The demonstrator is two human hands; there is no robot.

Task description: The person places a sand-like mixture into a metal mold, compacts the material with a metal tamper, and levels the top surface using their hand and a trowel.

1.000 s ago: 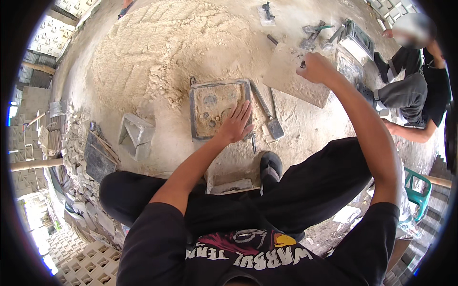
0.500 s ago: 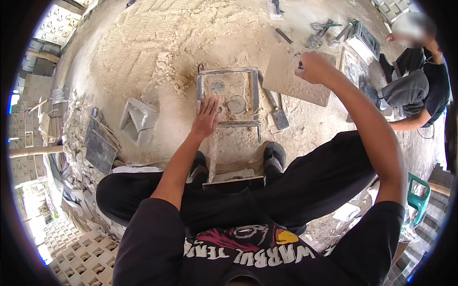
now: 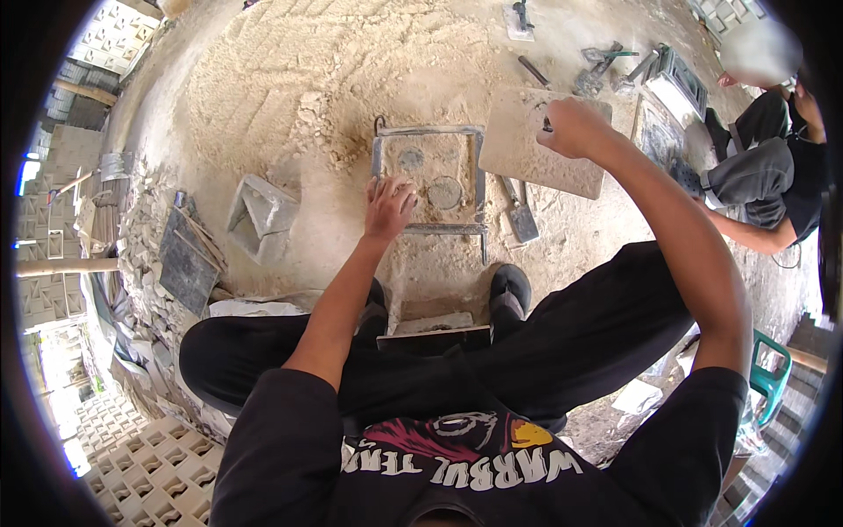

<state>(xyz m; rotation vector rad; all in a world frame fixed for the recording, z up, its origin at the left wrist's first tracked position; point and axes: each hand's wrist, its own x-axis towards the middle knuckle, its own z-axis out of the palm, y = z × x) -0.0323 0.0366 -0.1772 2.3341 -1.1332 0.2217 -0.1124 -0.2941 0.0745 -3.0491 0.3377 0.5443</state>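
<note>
My right hand (image 3: 577, 130) is closed round the dark handle of a flat rectangular board (image 3: 516, 140), which is dusted with sand and held just right of a square metal mould frame (image 3: 479, 176). Over the frame's left side lies my left hand (image 3: 391, 209), its fingers curled in; whatever they hold is hidden. Inside the frame is pale sandy material (image 3: 446, 162) with round dark discs (image 3: 444, 192) set in it.
A small trowel (image 3: 522, 221) lies right of the frame. Loose sand (image 3: 307, 79) spreads beyond it. A hollow concrete block (image 3: 262, 215) sits to the left. At right, a person (image 3: 755, 176) sits near tools (image 3: 600, 70) and another mould (image 3: 674, 79).
My left hand has gone from flat with spread fingers to curled, staying at the frame's left side. My right hand still holds the board, which has shifted slightly.
</note>
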